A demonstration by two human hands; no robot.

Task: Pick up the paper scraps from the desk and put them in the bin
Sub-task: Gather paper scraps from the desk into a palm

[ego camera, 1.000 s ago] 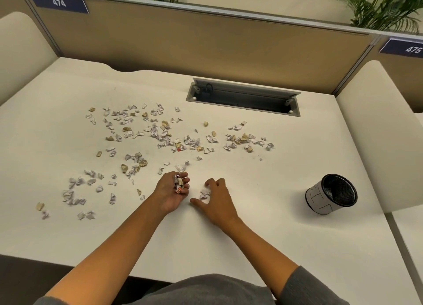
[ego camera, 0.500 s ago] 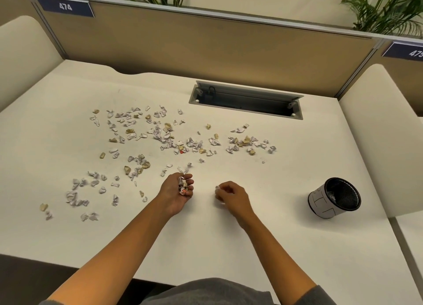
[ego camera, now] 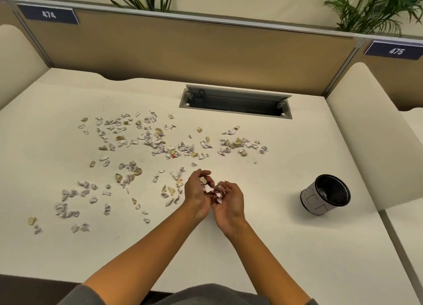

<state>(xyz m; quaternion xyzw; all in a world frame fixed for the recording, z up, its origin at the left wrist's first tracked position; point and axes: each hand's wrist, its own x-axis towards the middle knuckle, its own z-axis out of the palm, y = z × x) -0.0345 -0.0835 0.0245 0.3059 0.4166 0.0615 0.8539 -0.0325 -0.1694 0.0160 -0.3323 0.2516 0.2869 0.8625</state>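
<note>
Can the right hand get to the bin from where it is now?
Probably yes. The bin stands upright and open-topped to the right of the right hand, with only bare desk between them. The hand is curled around paper scraps, close against the left hand.

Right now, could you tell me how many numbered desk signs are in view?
2: sign 474 is mounted at the far left on top of the partition; sign 475 is at the far right. Others may lie outside the frame.
</note>
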